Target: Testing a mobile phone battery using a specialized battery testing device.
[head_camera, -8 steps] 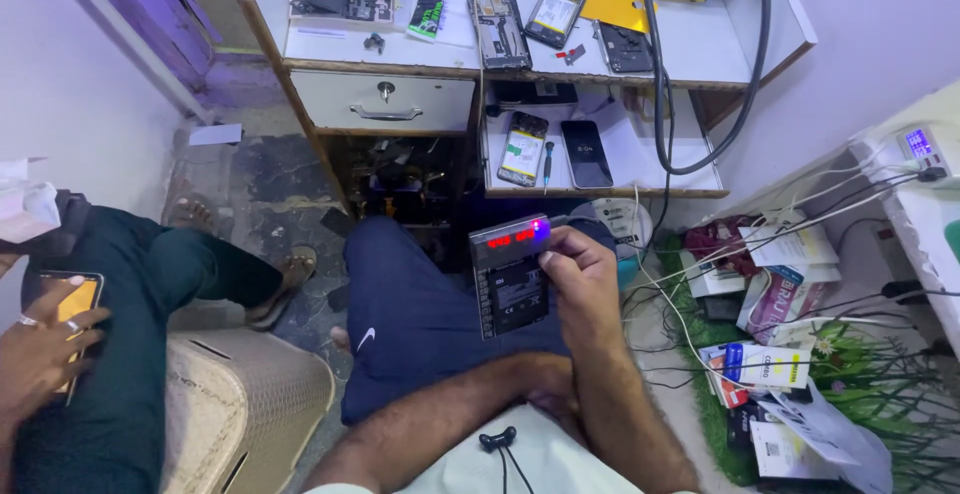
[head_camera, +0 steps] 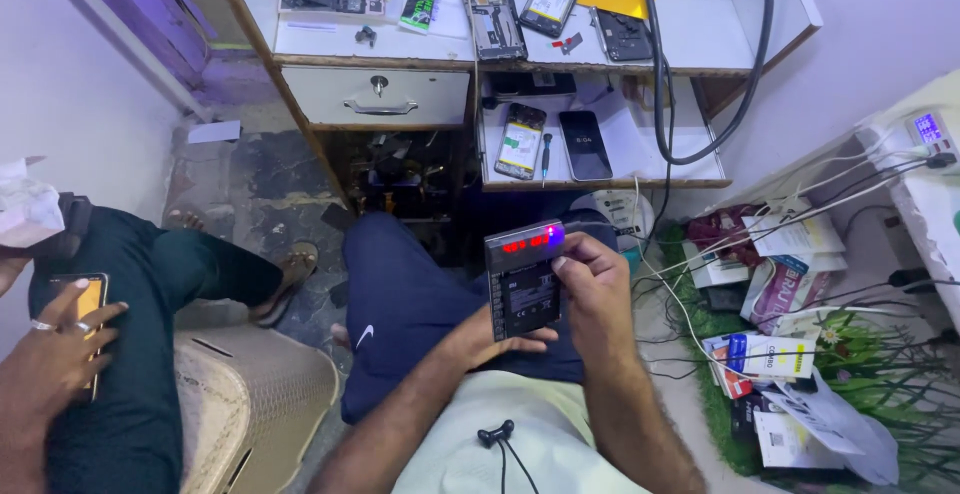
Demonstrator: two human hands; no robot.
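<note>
I hold a flat grey battery-tester board [head_camera: 522, 279] over my lap; a black phone battery lies on it and a red display glows along its top edge. My right hand [head_camera: 593, 284] grips the board's right side, thumb near the display. My left hand [head_camera: 487, 336] supports it from below at the bottom left corner. Both forearms reach up from the bottom of the head view.
A white desk [head_camera: 700, 29] ahead carries several opened phones, a yellow device and a thick black cable [head_camera: 668, 104]. Two phones lie on a pulled-out shelf [head_camera: 610, 176]. Boxes and wires clutter the right floor. Another person's hand [head_camera: 50, 354] holds a phone at left.
The board and both hands sit almost where they were; the view has shifted only slightly.
</note>
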